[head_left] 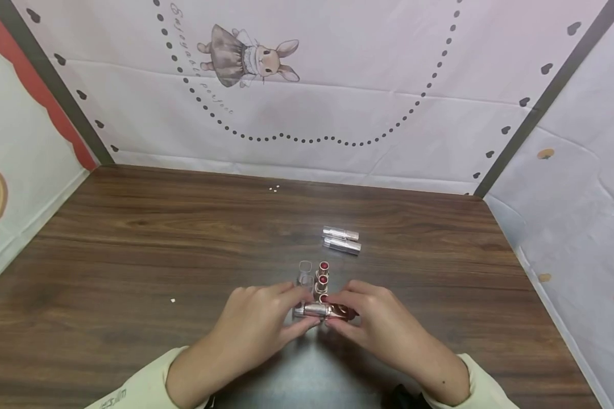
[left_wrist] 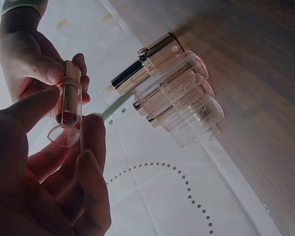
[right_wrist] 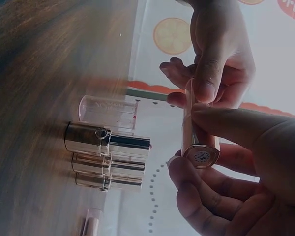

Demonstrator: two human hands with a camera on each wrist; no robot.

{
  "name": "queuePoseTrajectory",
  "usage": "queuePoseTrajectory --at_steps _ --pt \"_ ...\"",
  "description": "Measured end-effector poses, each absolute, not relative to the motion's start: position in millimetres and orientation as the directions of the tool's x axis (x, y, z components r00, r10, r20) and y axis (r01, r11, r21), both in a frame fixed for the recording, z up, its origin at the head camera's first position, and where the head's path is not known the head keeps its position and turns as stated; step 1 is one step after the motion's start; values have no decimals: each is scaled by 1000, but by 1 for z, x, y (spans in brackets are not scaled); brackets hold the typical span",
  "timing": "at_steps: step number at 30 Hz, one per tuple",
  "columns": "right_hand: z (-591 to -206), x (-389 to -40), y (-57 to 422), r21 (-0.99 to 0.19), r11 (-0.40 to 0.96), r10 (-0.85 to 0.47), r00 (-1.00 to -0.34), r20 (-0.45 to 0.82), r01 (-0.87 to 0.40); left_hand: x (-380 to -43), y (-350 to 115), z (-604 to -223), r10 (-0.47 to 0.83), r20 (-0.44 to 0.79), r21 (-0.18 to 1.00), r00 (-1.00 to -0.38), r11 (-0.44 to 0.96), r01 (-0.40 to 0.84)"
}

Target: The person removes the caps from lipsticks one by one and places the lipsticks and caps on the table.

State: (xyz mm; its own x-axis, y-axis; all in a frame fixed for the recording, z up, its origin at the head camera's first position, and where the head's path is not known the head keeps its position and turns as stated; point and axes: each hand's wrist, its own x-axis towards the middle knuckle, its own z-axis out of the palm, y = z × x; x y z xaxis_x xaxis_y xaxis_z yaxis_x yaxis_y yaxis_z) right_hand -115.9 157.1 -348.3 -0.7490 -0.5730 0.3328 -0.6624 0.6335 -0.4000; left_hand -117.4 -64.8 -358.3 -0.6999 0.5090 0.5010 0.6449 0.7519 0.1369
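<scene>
Between my hands lies a lipstick (left_wrist: 69,101), level above the table, its red tip inside a clear cap (left_wrist: 64,136). My left hand (head_left: 258,315) pinches the cap end between thumb and fingers. The gold base, with a round label on its end (right_wrist: 202,156), is gripped by my right hand (head_left: 381,315). Just beyond the hands stand three uncapped lipsticks (head_left: 323,279) in a row, red tips up. Clear caps (head_left: 305,267) stand beside that row on its left; the nearest part is hidden by my left fingers in the head view.
Two capped lipsticks (head_left: 341,245) lie side by side farther back on the brown wooden table (head_left: 133,244). Small white bits (head_left: 274,189) are scattered near the back edge, and another white bit (head_left: 173,300) lies at left. Printed cloth walls (head_left: 337,113) enclose the table.
</scene>
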Motion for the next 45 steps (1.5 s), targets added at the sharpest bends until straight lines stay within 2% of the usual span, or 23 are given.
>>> queuePoseTrajectory --at_steps 13,32,45 --pt "-345 -116 155 -351 659 -565 -746 353 -665 -119 -66 -358 502 520 131 -691 753 645" --pt "-346 -115 156 -351 676 -557 -761 332 -648 -118 -66 -352 516 455 140 -726 763 630" --pt "-345 -115 158 -322 717 -565 -786 251 -618 -118 -67 -351 529 466 159 -709 738 656"
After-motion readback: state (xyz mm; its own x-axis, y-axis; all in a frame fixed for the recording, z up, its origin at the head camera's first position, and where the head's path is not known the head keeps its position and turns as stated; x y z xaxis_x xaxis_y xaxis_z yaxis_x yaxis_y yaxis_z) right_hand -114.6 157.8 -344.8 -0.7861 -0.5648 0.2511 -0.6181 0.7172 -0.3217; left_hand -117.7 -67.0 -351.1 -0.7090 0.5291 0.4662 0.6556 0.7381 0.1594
